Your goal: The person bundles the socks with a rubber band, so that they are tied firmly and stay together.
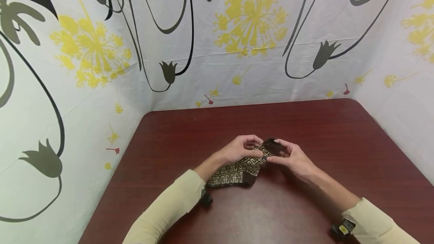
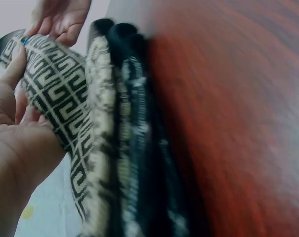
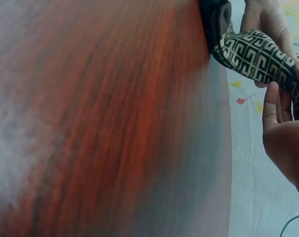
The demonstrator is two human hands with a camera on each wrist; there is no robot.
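Note:
A pair of brown socks (image 1: 227,174) with a cream Greek-key pattern lies partly on the table, with layered patterned and dark edges (image 2: 124,133) showing in the left wrist view. One end, with a dark brown ribbed cuff (image 1: 272,147), is lifted between both hands. My left hand (image 1: 239,149) pinches the patterned fabric just below that cuff, thumb on the near side. On the other side of the cuff, my right hand (image 1: 296,161) grips the fabric between thumb and fingers. In the right wrist view the raised sock part (image 3: 258,57) stretches across to the left hand.
The dark red wooden table (image 1: 190,131) spreads under and around the hands. White cloth walls (image 1: 203,40) with printed flowers stand behind it and at both sides. A small black device (image 1: 343,229) is strapped at the right wrist, another (image 1: 206,198) at the left.

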